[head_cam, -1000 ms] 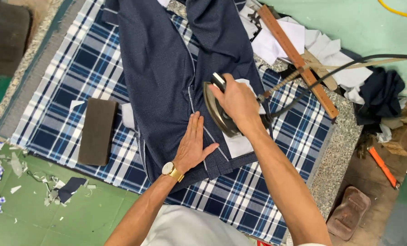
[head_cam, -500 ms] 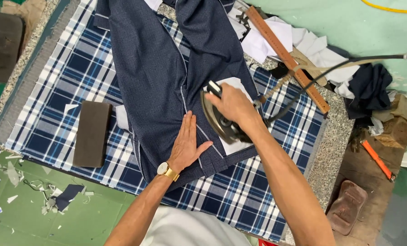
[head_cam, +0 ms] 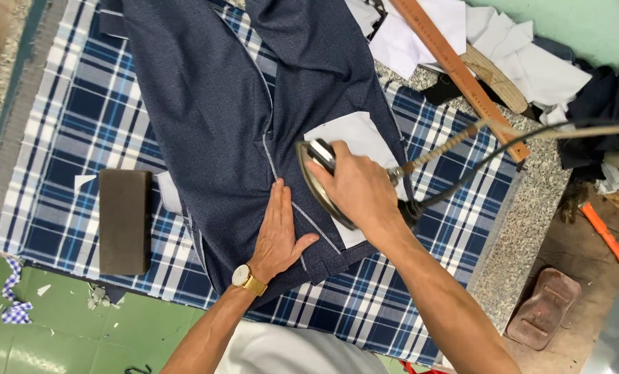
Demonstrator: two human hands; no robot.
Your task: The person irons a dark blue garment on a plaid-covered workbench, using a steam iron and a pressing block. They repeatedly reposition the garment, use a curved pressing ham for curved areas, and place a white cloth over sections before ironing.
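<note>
A dark blue garment (head_cam: 212, 118) lies spread over a blue and white checked cloth (head_cam: 67, 118) on the table. My left hand (head_cam: 278, 232), with a gold wristwatch, lies flat on the garment beside a seam, fingers together. My right hand (head_cam: 354, 187) grips the handle of a metal clothes iron (head_cam: 316, 183), which rests on the garment at the edge of a white fabric piece (head_cam: 354, 135). The iron's cord (head_cam: 503, 149) runs off to the right.
A dark rectangular block (head_cam: 124, 221) sits on the checked cloth at left. A long wooden ruler (head_cam: 462, 73), white cloth pieces (head_cam: 531, 66) and dark fabric (head_cam: 611, 104) lie at the upper right. Fabric scraps (head_cam: 15, 312) dot the green floor. A brown block (head_cam: 541, 308) lies lower right.
The view has shifted a little. My right hand has slid the iron slightly along the garment; my left hand stays flat next to the seam.
</note>
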